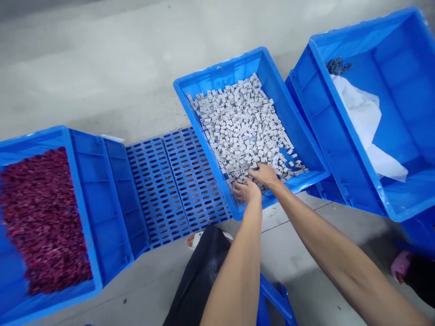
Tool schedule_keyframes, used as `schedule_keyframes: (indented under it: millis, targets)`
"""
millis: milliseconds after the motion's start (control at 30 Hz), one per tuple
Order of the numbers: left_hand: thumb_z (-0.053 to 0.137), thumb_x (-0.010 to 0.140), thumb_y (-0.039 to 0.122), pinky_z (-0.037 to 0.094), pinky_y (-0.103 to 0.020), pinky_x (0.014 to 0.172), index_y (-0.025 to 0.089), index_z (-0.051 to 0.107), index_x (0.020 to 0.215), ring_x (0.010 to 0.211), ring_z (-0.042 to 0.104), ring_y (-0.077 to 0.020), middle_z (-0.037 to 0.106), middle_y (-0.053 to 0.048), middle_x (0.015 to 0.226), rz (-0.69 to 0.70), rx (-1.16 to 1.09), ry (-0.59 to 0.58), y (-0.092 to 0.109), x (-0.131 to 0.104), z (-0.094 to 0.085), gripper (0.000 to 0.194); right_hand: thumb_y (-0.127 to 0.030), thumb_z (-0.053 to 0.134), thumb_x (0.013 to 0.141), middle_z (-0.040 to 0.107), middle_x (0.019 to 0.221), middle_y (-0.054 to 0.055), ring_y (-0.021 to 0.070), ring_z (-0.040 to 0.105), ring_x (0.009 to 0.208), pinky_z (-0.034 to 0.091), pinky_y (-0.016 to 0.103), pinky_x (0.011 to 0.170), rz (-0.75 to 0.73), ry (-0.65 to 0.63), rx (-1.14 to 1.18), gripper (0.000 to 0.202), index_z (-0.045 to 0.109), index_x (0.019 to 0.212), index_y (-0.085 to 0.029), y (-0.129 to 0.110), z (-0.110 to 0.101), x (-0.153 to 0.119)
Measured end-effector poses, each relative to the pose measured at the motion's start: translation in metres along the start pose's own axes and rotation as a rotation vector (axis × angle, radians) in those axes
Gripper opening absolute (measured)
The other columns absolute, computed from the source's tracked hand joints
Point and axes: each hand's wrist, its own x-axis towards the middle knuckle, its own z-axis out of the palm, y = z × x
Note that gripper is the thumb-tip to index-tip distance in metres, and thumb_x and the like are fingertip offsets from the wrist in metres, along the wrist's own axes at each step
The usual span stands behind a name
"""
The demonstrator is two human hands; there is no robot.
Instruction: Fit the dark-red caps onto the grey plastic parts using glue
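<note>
Both hands are down in a blue plastic crate [200, 129], at its near end. Many small light-grey blocks [238, 122], some with a hole in them, cover much of its bottom. My left hand [247, 190] has its fingers bent around blocks by the near left corner; its fingertips are partly buried. Just to the right, my right hand [267, 174] curls over blocks, thumb side towards the left hand. Blocks between the two hands lie in shadow, and how many each hand holds is hidden.
At the left, a blue crate [98, 203] holds a heap of dark red pieces [44, 217]. Slotted blue pallets [166, 181] lie between the crates. A deeper blue crate [340, 131] at the right contains a white sheet [360, 108] and dark pieces [337, 66]. Another person's foot [400, 267] shows lower right.
</note>
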Motion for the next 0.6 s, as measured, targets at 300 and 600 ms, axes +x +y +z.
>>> schedule_keyframes:
  millis: [300,600]
  targets:
    - [0.074,0.109,0.039,0.064,-0.051,0.104,0.020,0.069,0.143,0.124,0.072,-0.0296,0.069,-0.014,0.147,-0.093,-0.083,-0.045,0.000,0.003,0.006,0.039,-0.041,0.075,0.109,0.072,0.143,0.012,0.0290,0.075,0.121,0.065,0.052,0.102,-0.019,-0.016,0.062,0.042,0.069,0.144,-0.020,-0.010,0.011,-0.016]
    - [0.075,0.108,0.040,0.065,-0.050,0.102,0.019,0.069,0.142,0.123,0.073,-0.0306,0.070,-0.013,0.144,-0.011,-0.312,-0.211,-0.008,0.005,0.005,0.040,-0.040,0.075,0.109,0.073,0.141,0.012,0.0283,0.076,0.119,0.066,0.051,0.100,-0.072,-0.001,0.180,0.040,0.069,0.142,-0.019,0.000,0.009,-0.034]
